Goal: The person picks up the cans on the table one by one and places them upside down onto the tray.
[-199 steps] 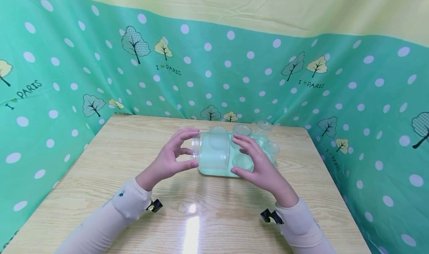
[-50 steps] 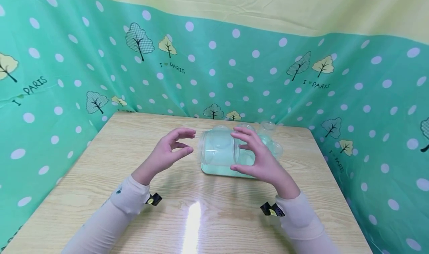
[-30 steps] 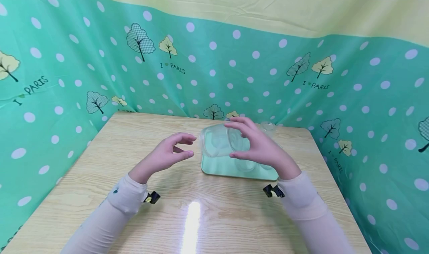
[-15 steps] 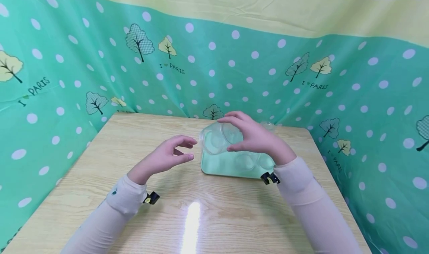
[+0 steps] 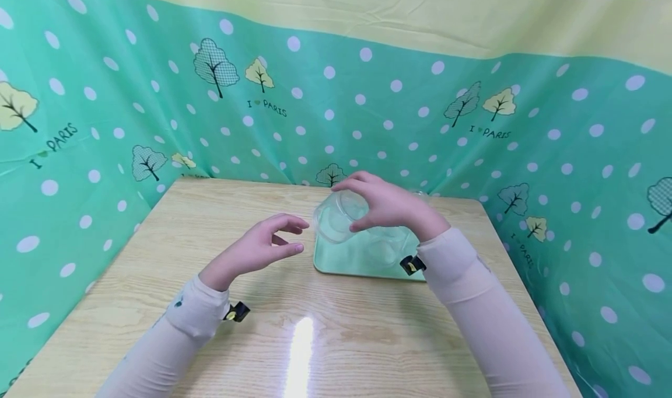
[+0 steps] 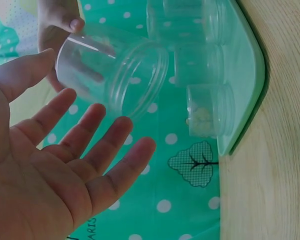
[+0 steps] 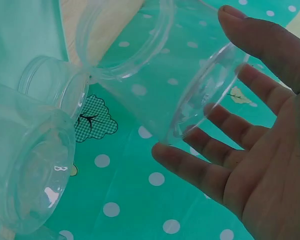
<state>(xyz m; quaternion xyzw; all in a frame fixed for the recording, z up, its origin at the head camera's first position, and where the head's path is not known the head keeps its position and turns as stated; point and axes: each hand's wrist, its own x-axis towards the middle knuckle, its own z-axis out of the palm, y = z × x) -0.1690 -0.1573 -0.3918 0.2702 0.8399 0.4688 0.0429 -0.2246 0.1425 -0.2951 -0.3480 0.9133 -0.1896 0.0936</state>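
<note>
My right hand [image 5: 391,202] grips a large clear plastic jar [image 7: 150,85] by its base end, thumb on one side and fingertips on the other. That jar hangs tilted over the left part of a mint-green tray [image 5: 346,262], its threaded mouth slanting down and to the left. My left hand [image 5: 262,243] hovers just left of the jar mouth, fingers relaxed and apart, holding nothing. Several other clear jars [image 6: 197,65] stand on the tray, rims apparently downward; my right hand and forearm hide part of them in the head view.
The tray lies on a pale wooden table [image 5: 236,339]. A green dotted cloth [image 5: 294,124] hangs behind and at both sides. A small clear jar [image 6: 205,110] stands near the tray's corner. Black clips [image 5: 237,311] sit at both sleeves.
Earlier both hands were at the jar, which lay level. The left hand has let go; the right hand has since moved leftward and back, tipping the jar's mouth downward.
</note>
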